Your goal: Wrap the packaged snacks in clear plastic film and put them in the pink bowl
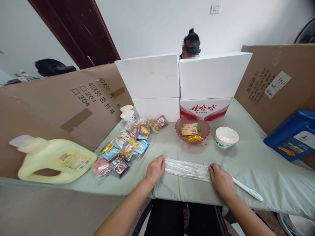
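A folded strip of clear plastic film [187, 168] stretches between my two hands, just above the cloth near the table's front edge. My left hand [155, 171] pinches its left end, and my right hand [221, 182] pinches the right end. From behind my right hand a white plastic handle [249, 190] sticks out to the right. Its other end is hidden, so I cannot tell whether the hand touches it. Beyond the film stands a pink glass bowl [179, 131] with several wrapped snacks [190, 130]. A white paper bowl [226, 137] is to its right.
Several wrapped snacks [129, 147] are heaped left of my left hand. A pale yellow jug [73, 160] lies at the left; a blue bottle [292, 136] leans at the right. White boxes [152, 78] and cardboard panels [49, 105] wall the table. A person [191, 42] is behind.
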### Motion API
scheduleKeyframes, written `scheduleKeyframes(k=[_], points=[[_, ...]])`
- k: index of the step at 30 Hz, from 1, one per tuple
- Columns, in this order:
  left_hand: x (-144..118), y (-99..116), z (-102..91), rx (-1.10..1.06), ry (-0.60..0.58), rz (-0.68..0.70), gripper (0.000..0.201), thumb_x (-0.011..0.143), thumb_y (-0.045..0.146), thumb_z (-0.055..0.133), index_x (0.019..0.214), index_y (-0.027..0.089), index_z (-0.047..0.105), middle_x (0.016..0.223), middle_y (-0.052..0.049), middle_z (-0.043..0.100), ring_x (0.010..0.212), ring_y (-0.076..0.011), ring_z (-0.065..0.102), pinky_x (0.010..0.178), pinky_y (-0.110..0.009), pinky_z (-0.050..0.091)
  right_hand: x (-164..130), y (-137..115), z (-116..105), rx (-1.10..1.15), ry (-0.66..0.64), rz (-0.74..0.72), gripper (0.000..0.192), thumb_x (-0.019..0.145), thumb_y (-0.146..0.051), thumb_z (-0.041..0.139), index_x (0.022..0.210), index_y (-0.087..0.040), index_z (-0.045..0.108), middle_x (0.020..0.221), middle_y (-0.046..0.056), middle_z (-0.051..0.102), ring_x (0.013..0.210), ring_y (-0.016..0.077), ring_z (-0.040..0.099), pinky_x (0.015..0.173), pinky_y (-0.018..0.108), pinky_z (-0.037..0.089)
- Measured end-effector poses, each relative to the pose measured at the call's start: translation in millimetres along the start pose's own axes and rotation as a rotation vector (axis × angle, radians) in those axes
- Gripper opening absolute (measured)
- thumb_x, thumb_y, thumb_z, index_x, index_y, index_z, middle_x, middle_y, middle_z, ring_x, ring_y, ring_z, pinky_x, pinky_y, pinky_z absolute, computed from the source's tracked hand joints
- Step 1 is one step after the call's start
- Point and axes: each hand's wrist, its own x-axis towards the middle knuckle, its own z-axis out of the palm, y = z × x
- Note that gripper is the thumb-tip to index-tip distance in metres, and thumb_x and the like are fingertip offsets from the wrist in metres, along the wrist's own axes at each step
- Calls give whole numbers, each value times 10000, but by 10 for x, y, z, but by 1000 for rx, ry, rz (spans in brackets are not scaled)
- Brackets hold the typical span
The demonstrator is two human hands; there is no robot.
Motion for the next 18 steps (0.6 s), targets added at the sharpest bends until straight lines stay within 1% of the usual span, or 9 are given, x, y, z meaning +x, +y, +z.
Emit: scheduleKeyframes(k=[3,6,9,11,12,14,15,17,18], points=[[14,-3,53,44,-5,-3,209,878,166,465,1049,194,582,950,-56,697,795,-196,674,699,-292,504,-31,-20,55,-144,7,-60,306,987,-267,279,942,-193,572,885,73,653,700,184,647,554,279,394],[32,7,36,78,7,-16,223,880,176,465,1064,186,590,933,-63,688,771,-201,661,703,-310,503,-55,-7,87,-188,28,-76,283,986,-244,288,988,-189,566,906,77,643,692,182,643,550,281,388],[43,107,-35,109,51,-14,227,881,176,459,1050,178,611,1008,-101,666,912,-250,633,826,-391,484,-56,-6,93,-203,32,-94,267,983,-226,301,991,-185,565,906,76,635,701,184,640,555,284,381],[22,251,-64,108,69,61,250,886,162,441,1051,171,629,1083,-126,648,1044,-283,588,934,-455,433,-50,-23,91,-215,31,-105,257,982,-221,311,977,-185,566,892,69,630,708,182,635,561,281,375],[-2,343,-60,94,54,119,272,894,157,425,1069,172,633,1118,-127,642,1098,-284,564,981,-470,403,-48,-34,90,-221,29,-106,254,982,-219,315,969,-186,567,883,66,627,710,180,633,563,280,373],[-71,536,-10,53,-41,226,325,927,201,405,1183,180,604,1232,-117,609,1214,-282,501,1055,-480,345,-46,-45,83,-225,21,-105,255,980,-214,319,957,-188,571,869,62,620,709,180,627,560,282,372],[-110,625,32,41,-111,254,365,945,268,411,1270,191,557,1325,-113,557,1287,-296,439,1083,-499,310,-45,-41,74,-222,16,-103,259,979,-212,317,953,-188,574,866,62,618,704,182,623,557,286,373],[-181,755,125,48,-245,265,537,938,458,443,1422,227,411,1496,-107,380,1401,-356,263,1112,-578,219,-43,-13,32,-218,2,-107,271,973,-205,318,937,-187,585,853,67,616,701,192,614,570,299,387],[-207,792,166,59,-296,260,637,913,538,460,1465,245,339,1544,-104,290,1427,-384,178,1112,-619,172,-40,6,1,-225,5,-108,273,966,-196,324,928,-185,594,853,77,618,720,206,611,596,312,401]])
